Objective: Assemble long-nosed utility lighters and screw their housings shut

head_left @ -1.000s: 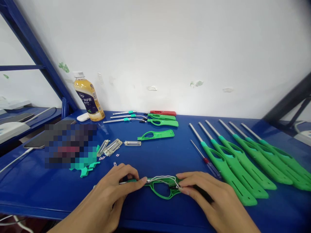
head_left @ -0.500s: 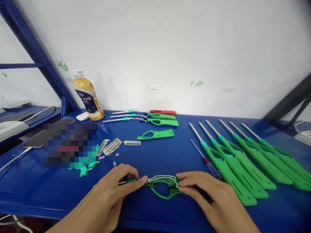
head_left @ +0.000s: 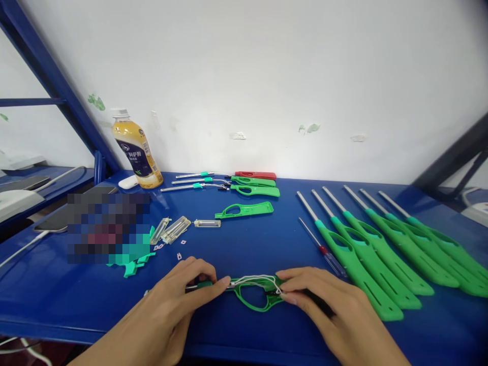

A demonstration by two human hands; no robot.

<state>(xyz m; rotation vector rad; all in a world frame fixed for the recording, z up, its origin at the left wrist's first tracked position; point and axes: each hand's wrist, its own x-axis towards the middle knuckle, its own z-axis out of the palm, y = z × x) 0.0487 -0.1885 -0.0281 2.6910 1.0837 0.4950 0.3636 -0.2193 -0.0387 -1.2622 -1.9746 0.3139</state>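
Observation:
Low in the middle of the view lies an open green lighter shell [head_left: 249, 306] with a trigger loop. White wires [head_left: 254, 277] run along its upper edge. My left hand [head_left: 186, 290] pinches its front end, where the metal tube joins, thumb and forefinger closed. At the other end my right hand [head_left: 324, 300] has its fingertips closed on the shell by the wire ends; its palm covers most of the handle. Another green half shell [head_left: 247, 210] lies farther back, beside clear fuel tanks [head_left: 176, 230].
Several finished green lighters [head_left: 356, 272] lie slanted at the right, beside a screwdriver [head_left: 330, 256]. Partly assembled lighters [head_left: 254, 191] rest near the wall. Teal triggers [head_left: 131, 267], a drink bottle [head_left: 137, 152] and a phone [head_left: 49, 222] occupy the left of the blue table [head_left: 244, 244].
Both hands keep their grips on the lighter shell with hardly any movement. The view has shifted very slightly.

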